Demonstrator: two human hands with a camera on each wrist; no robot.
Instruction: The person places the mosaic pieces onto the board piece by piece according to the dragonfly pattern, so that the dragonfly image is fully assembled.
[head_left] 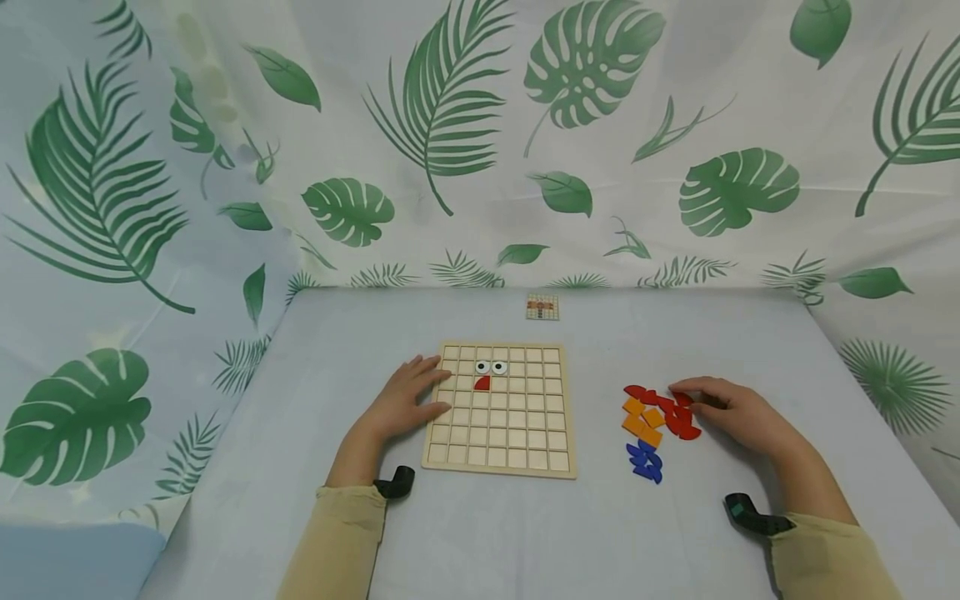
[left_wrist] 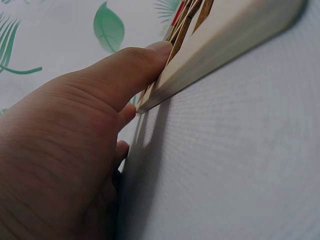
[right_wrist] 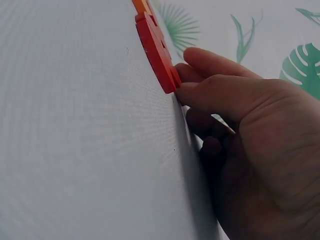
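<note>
A square wooden grid board (head_left: pixel 498 474) lies on the table. Two round eye pieces (head_left: pixel 491 367) and a red quarter-round piece (head_left: pixel 482 383) sit in its upper cells. Spread loosely over the board's left edge, my left hand (head_left: pixel 401 400) rests its thumb and fingertips on the frame. My right hand (head_left: pixel 738 412) is at the right end of a pile of red pieces (head_left: pixel 681 422). Its thumb and fingers pinch a red piece (right_wrist: pixel 176 77) at the pile's edge; the fingertips partly hide it.
Orange square pieces (head_left: pixel 642 429) lie beside the red ones, with blue pieces (head_left: pixel 645 462) nearer me. A small patterned card (head_left: pixel 542 307) lies behind the board. Leaf-printed cloth (head_left: pixel 465 225) hangs behind the table.
</note>
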